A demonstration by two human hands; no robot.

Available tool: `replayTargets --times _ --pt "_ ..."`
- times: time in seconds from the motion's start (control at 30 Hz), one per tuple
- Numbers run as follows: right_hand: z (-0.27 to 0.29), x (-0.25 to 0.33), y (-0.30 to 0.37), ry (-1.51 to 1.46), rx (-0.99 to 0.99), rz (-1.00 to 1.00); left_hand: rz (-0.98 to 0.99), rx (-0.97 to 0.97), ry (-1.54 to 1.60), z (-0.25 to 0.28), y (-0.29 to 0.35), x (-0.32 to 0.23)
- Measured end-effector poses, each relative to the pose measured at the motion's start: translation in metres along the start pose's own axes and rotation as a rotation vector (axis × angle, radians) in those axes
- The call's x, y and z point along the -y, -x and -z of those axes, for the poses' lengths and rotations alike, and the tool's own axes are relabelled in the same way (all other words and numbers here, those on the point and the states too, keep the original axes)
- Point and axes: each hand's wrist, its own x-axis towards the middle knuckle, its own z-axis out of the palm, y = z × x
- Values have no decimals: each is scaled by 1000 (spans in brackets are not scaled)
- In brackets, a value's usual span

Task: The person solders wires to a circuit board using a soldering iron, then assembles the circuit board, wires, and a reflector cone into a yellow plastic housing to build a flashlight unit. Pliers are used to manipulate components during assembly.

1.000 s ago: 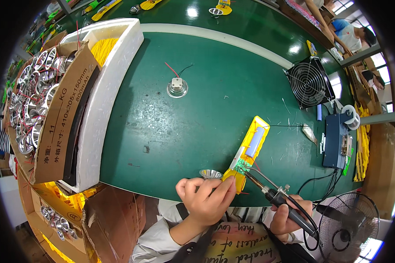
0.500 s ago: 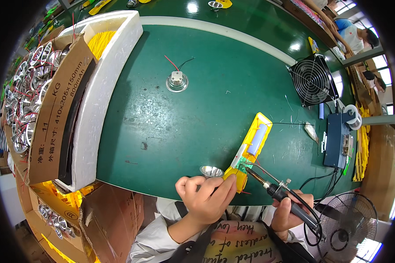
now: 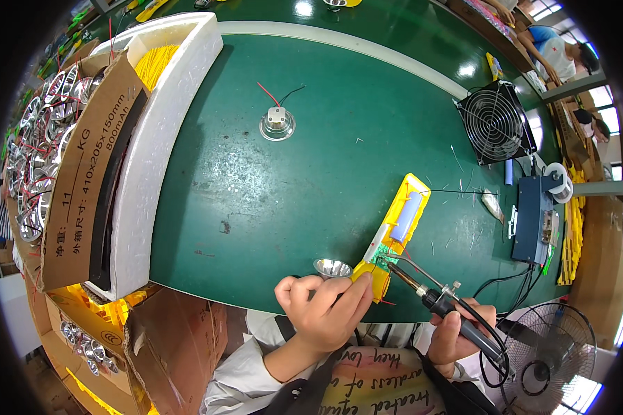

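Observation:
My right hand (image 3: 458,333) is closed round the dark handle of a soldering iron (image 3: 439,301) with a thin metal solder-feed tube beside its shaft. Its tip meets the small green circuit board (image 3: 385,256) in a long yellow plastic housing (image 3: 411,185). With its fingertips my left hand (image 3: 325,310) pinches the near end of this housing, which lies slanted at the table's front edge. A blue cylindrical battery (image 3: 406,217) sits in the housing's far half. Just beyond my left fingers is a shiny reflector cup (image 3: 333,268), partly hidden by them.
A lamp reflector (image 3: 277,124) with red and black wires lies farther back on the green table (image 3: 291,194). On the left, a white foam box (image 3: 160,149) and a cardboard carton (image 3: 93,176) border many reflectors. A black fan (image 3: 497,124) and blue soldering unit (image 3: 531,220) stand right.
The whole view has shifted very slightly, so the far things sit a little higher. Both hands, the soldering iron and the housing keep their places.

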Motion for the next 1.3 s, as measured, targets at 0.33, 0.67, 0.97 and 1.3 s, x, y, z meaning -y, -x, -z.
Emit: replayTargets --times 0.33,0.67,0.97,1.3 --pt "1 -1 0 29 38 23 -2 0 1 1 -2 0" --pt "0 -1 -2 19 -22 58 5 3 6 0 -1 0" --pt "7 -2 -5 13 -277 213 14 -28 -14 -4 0 -1" --pt "19 -14 -10 -89 -354 132 28 -25 -98 0 -3 -4"
